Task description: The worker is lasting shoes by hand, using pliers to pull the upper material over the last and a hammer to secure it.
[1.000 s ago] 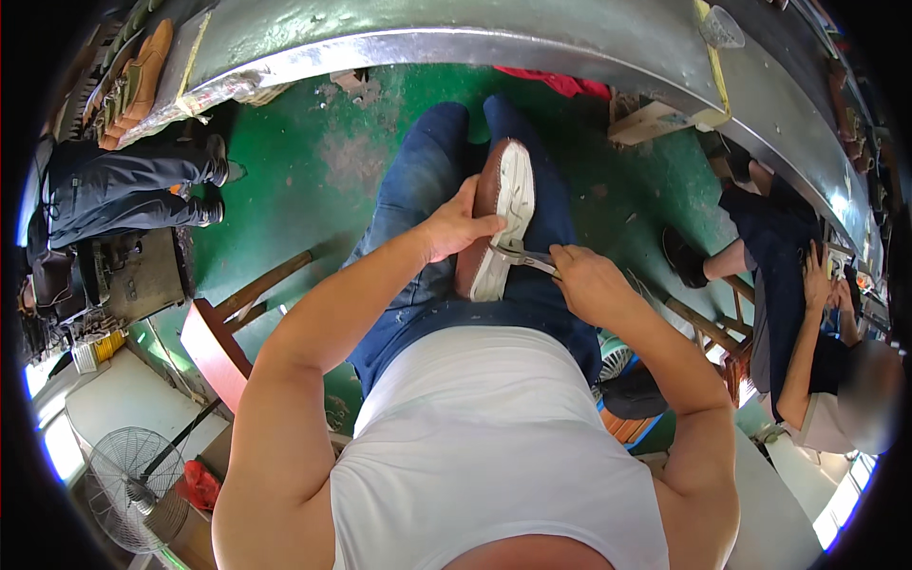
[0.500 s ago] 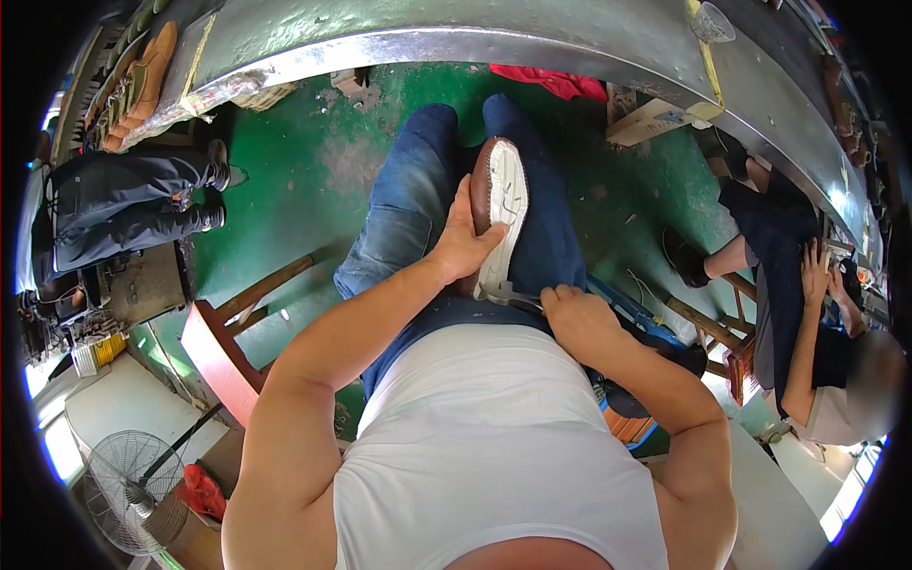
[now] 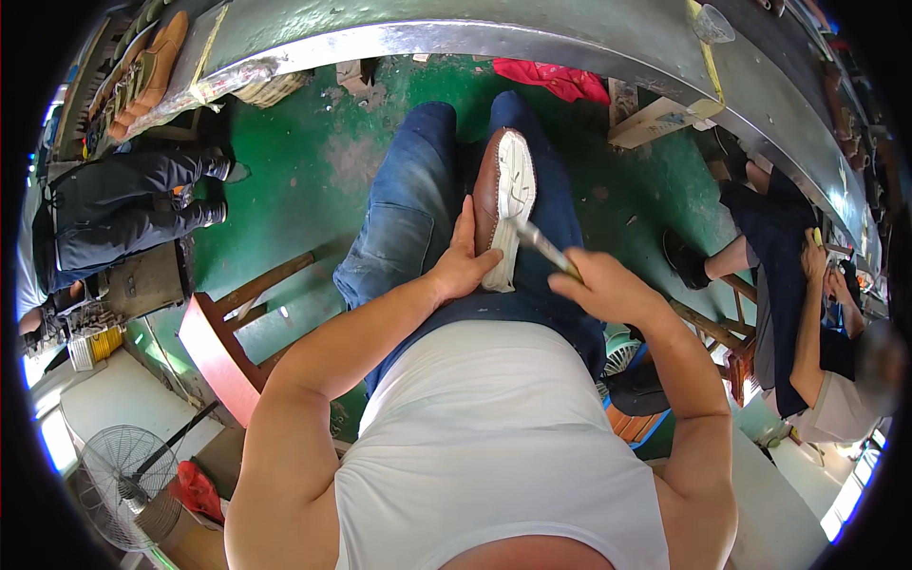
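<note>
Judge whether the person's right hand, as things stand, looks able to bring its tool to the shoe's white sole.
Probably yes: the right hand holds a thin tool whose tip already meets the white sole, and the left hand steadies the brown shoe from the other side.

A shoe [image 3: 502,204] lies sole-up along the seated person's lap, the left hand [image 3: 463,266] at its left side, the right hand [image 3: 603,285] with a tool [image 3: 541,245] to its right. A long surface [image 3: 532,33] runs ahead; a wooden stool [image 3: 223,332] stands left.
</note>
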The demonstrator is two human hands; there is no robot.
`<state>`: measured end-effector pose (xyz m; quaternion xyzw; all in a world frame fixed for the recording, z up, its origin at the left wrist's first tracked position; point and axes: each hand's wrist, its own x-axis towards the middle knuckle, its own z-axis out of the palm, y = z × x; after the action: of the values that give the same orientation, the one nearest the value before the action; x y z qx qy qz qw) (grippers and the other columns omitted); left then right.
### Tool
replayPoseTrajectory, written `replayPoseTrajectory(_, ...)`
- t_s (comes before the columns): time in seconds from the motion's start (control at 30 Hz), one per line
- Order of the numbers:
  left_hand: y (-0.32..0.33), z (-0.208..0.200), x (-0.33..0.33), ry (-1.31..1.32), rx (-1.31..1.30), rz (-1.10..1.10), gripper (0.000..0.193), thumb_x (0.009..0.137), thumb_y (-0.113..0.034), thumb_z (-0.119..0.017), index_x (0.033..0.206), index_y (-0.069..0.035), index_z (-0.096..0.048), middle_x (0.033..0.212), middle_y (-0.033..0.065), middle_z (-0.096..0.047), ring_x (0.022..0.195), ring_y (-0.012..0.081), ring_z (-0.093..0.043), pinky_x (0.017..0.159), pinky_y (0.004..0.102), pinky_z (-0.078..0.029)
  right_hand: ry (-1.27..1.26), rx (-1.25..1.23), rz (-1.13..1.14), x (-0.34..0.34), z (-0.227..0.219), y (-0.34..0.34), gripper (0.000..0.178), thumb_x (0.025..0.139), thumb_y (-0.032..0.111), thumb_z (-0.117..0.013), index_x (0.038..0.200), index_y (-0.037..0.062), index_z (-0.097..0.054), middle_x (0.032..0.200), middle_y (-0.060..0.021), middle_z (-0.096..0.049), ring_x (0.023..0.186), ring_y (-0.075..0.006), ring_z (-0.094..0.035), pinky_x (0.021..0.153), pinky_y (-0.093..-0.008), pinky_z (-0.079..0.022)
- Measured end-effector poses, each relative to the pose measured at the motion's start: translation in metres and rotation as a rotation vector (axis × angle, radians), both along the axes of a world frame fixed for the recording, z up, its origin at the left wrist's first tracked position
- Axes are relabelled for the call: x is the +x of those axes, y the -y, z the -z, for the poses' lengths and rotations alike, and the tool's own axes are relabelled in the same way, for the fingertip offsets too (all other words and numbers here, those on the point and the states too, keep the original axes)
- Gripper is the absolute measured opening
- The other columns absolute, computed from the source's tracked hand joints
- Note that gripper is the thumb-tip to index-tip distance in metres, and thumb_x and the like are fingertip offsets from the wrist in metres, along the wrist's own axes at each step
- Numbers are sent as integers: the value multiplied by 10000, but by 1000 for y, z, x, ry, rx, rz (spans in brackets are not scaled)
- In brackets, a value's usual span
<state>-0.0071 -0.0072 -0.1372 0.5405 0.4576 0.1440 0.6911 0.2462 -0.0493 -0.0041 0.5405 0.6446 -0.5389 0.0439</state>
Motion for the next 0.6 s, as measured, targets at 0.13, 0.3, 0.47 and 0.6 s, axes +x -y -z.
replayPoseTrajectory(0.13, -1, -8, 2, -27, 11, 0, 1067, 911, -265, -670, 1569, -68, 147, 1637, 237, -23, 1526, 338, -72, 1217, 358, -155, 11, 369, 253, -20, 52, -27, 369, 1023, 323, -492, 950, -28, -577, 865, -251, -655, 847, -452, -634, 751, -492, -493)
replayPoseTrajectory(0.3, 0, 3, 0, -80, 146, -8, 1064, 916, -249, -682, 1562, -20, 131, 1629, 245, -98, 1510, 309, -169, 1203, 353, -213, -220, 395, 361, -21, 34, -55, 465, 1051, 386, -427, 919, -35, -576, 765, -200, -655, 742, -350, -675, 701, -438, -515)
replayPoseTrajectory(0.47, -12, -25, -8, -18, 6, -83, 938, 932, -189, -656, 1576, 5, -2, 1573, 236, -289, 1444, 289, -332, 1167, 353, -292, -86, 140, 383, -12, 68, -89, 430, 1048, 366, -471, 951, -41, -571, 771, -141, -649, 623, -233, -655, 615, -391, -519)
replayPoseTrajectory(0.6, -28, -80, -27, 364, -296, -255, 799, 946, -118, -633, 1574, 10, -156, 1503, 192, -436, 1361, 251, -459, 1128, 343, -357, -482, -3, 980, 11, 64, -38, 438, 1069, 381, -421, 997, -16, -589, 785, -74, -631, 616, -152, -627, 565, -295, -493)
